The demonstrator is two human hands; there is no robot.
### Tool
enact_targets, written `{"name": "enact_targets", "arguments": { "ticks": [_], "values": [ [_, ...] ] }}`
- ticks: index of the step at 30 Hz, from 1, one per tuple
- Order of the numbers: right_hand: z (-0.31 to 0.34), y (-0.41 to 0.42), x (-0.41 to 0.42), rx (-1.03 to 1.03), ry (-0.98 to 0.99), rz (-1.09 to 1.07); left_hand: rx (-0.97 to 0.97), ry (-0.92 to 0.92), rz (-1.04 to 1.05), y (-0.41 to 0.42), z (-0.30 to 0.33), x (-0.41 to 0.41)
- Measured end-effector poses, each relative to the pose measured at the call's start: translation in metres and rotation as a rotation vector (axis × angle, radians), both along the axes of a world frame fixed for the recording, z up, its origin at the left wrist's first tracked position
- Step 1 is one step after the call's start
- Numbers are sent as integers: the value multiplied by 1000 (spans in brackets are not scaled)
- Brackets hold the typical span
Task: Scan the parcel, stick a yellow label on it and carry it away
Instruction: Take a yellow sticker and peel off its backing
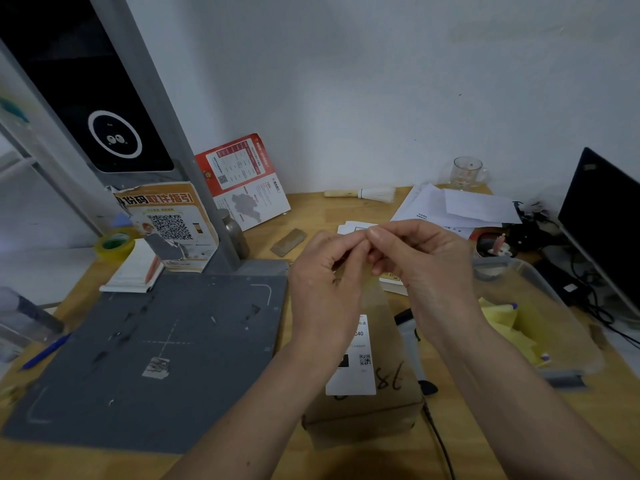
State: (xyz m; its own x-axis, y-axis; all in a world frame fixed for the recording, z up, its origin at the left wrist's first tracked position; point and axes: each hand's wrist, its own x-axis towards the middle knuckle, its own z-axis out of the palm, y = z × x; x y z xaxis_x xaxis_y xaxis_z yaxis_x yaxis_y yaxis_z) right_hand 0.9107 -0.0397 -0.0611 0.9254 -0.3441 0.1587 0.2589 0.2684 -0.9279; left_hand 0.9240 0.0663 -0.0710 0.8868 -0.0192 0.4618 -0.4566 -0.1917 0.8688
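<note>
Here, both hands were raised together above the desk, fingertips meeting over the far end of the parcel [367, 386]. The left hand [320, 271] and right hand [420, 259] each had fingers curled inward, pinching at something small between them; whether that was a label or its backing, I could not tell, as nothing yellow showed in the grip.

The parcel, a brown cardboard box with a white shipping label [353, 358] and handwritten digits on top, lay on the wooden desk [346, 213] directly below the hands and nearer the person, its long axis running away from them. It sat just right of the grey scanner mat [156, 348], not on it.

Yellow labels [502, 323] lay in the clear plastic tray [554, 299] to the right, nearer the right hand. A dark handheld device [410, 337] lay between parcel and tray.

Judgement: whatever the fingers held would go straight down onto the box top; the bare cardboard under the hands looked the obvious landing spot.
</note>
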Motion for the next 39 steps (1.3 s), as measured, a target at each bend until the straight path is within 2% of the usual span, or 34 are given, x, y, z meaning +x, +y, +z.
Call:
{"name": "enact_targets", "arguments": {
  "ticks": [20,27,39],
  "values": [
    [0,6,3,30,23,-23,32,-66,32,4,2,4],
    [0,6,2,41,32,-30,128,-178,71,4,-2,6],
    [-1,9,-1,33,-3,-52,64,-85,50,4,4,1]
  ]
}}
